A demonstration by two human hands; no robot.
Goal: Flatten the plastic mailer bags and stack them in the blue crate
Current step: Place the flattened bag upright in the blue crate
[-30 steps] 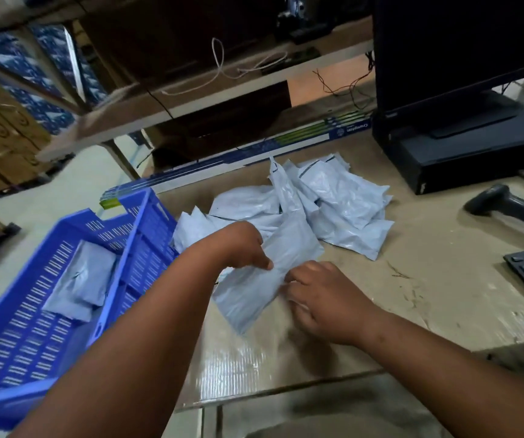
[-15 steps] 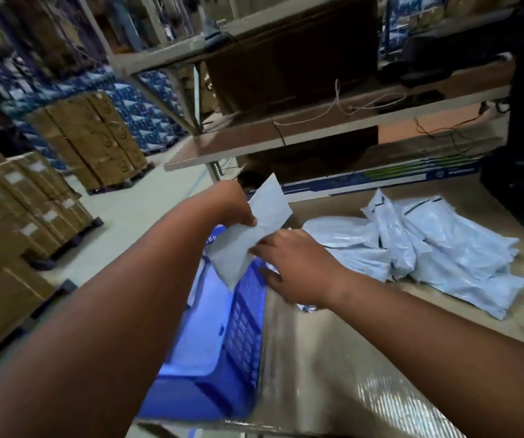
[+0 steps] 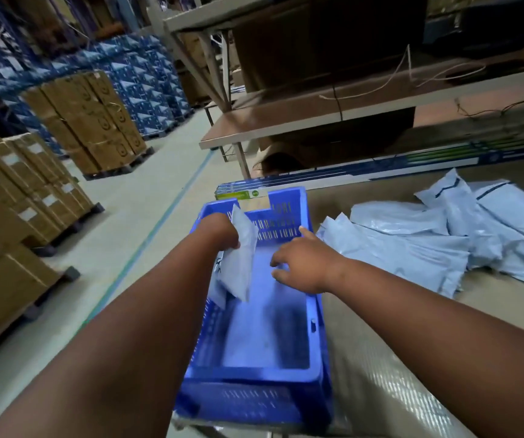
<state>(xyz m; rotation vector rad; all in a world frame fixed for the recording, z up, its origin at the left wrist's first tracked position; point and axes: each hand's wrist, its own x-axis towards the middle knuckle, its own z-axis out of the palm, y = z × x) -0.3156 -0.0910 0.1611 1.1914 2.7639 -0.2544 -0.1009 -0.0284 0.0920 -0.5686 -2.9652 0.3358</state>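
The blue crate stands at the table's left end, below my arms. My left hand grips a pale grey mailer bag by its upper edge; the bag hangs on edge inside the crate, near its left wall. A second bag seems to lie behind it, partly hidden. My right hand hovers over the crate's right side with fingers spread, holding nothing. A pile of several crumpled grey mailer bags lies on the table to the right of the crate.
The wooden table runs to the right. A long blue box lies along its far edge, with shelving behind. Stacked cardboard cartons on pallets stand on the floor to the left.
The bag has gone from the table, up over the crate's rim, and down into the crate in my left hand. My right hand has let go of it and spread its fingers.
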